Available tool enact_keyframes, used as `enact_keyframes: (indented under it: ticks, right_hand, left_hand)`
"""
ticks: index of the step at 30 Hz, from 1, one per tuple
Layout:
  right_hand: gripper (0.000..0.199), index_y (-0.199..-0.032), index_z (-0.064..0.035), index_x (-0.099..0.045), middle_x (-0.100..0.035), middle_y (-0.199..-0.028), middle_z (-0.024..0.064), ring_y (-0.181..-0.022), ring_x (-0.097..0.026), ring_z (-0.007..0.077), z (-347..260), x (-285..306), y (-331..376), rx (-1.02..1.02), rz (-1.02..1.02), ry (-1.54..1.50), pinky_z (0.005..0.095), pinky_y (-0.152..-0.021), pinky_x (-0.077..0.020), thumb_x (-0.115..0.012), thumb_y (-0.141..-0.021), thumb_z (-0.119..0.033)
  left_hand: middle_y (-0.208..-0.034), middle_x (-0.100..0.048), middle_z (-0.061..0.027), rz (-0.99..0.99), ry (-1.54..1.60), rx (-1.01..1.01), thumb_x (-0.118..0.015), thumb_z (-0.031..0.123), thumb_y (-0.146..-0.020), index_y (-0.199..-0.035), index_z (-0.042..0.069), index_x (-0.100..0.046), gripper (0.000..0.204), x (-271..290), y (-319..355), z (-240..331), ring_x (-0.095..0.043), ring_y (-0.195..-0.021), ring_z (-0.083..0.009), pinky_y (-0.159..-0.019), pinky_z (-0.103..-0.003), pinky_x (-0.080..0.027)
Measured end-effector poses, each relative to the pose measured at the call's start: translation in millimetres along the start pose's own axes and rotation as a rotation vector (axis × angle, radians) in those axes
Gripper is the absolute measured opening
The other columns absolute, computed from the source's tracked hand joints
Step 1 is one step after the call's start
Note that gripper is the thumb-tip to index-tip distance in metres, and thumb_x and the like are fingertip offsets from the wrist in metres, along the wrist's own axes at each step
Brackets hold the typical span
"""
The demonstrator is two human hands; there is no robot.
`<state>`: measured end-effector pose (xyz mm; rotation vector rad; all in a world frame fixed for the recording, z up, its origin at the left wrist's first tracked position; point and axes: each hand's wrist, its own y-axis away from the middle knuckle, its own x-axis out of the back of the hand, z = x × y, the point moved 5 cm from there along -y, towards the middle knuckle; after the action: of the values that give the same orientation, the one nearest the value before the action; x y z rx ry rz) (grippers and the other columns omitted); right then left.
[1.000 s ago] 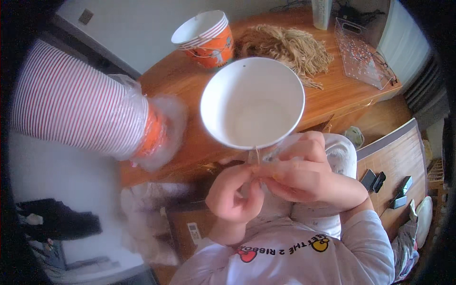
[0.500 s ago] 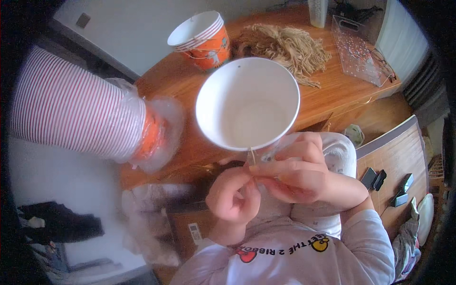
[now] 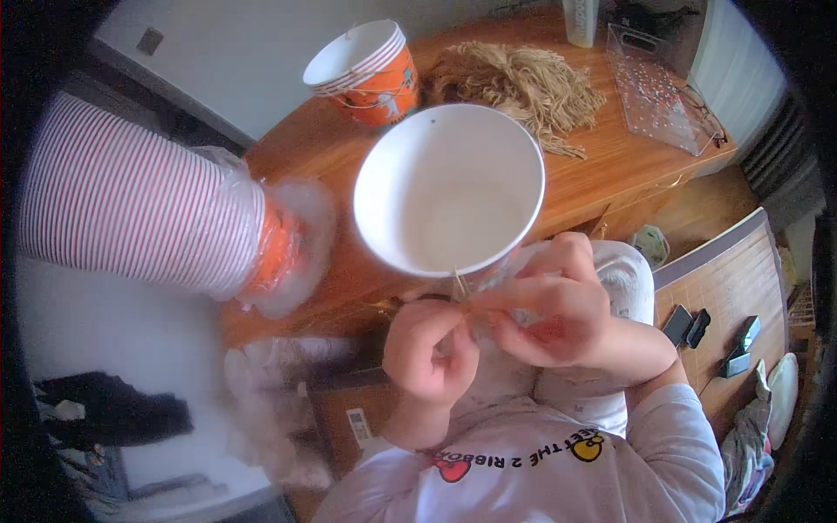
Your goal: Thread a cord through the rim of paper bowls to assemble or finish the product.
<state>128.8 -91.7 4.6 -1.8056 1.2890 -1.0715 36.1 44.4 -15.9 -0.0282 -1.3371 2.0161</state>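
Note:
A large white paper cup [image 3: 449, 187] is held up close under the camera, its open mouth facing me. My left hand [image 3: 429, 347] and my right hand [image 3: 558, 309] meet just below its near rim, fingers pinched on a thin tan string [image 3: 460, 283] that comes off the rim. The right hand also seems to steady the cup from below; the cup's outside is mostly hidden.
A long sleeve of stacked striped cups in clear plastic [image 3: 139, 209] lies at left on the wooden table [image 3: 610, 174]. A short stack of orange cups [image 3: 366, 70], a heap of tan strings [image 3: 523, 83] and a clear plastic tray [image 3: 663, 96] sit farther back.
The white cup has shifted slightly left and nearer the camera; both hands stay pinched together under its rim, working the string.

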Motion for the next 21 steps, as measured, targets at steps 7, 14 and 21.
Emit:
enact_keyframes:
  ticks: [7,14,21]
  right_hand:
    - [0.027,-0.086,-0.0122,-0.066,-0.065,-0.084,-0.0007,-0.074,-0.058,0.0175,18,-4,13,-0.135,0.138,-0.205,0.0309,-0.069,-0.0376,-0.08,-0.064,-0.005]
    - [0.025,-0.085,-0.0125,-0.063,-0.064,-0.08,-0.0004,-0.074,-0.059,0.0185,31,-5,21,-0.274,-0.013,-0.125,0.031,-0.07,-0.0377,-0.079,-0.066,-0.007]
    - [0.024,-0.084,-0.013,-0.061,-0.063,-0.078,-0.001,-0.074,-0.058,0.0195,38,-11,26,-0.239,-0.064,-0.082,0.0333,-0.07,-0.0371,-0.078,-0.068,-0.009]
  left_hand:
    - [-0.081,-0.065,-0.0049,-0.009,0.399,0.497,-0.063,0.011,-0.088,-0.095,-0.003,-0.065,0.016,-11,22,-34,-0.053,-0.065,-0.0072,-0.057,-0.022,-0.04]
    - [-0.088,-0.067,-0.0063,-0.016,0.495,0.528,-0.066,-0.003,-0.085,-0.096,-0.002,-0.067,0.011,-22,15,-31,-0.057,-0.069,-0.0069,-0.061,-0.02,-0.044]
    - [-0.09,-0.068,-0.0065,-0.01,0.408,0.497,-0.069,-0.006,-0.081,-0.094,-0.002,-0.066,0.013,-30,22,-39,-0.06,-0.074,-0.0078,-0.066,-0.02,-0.047]
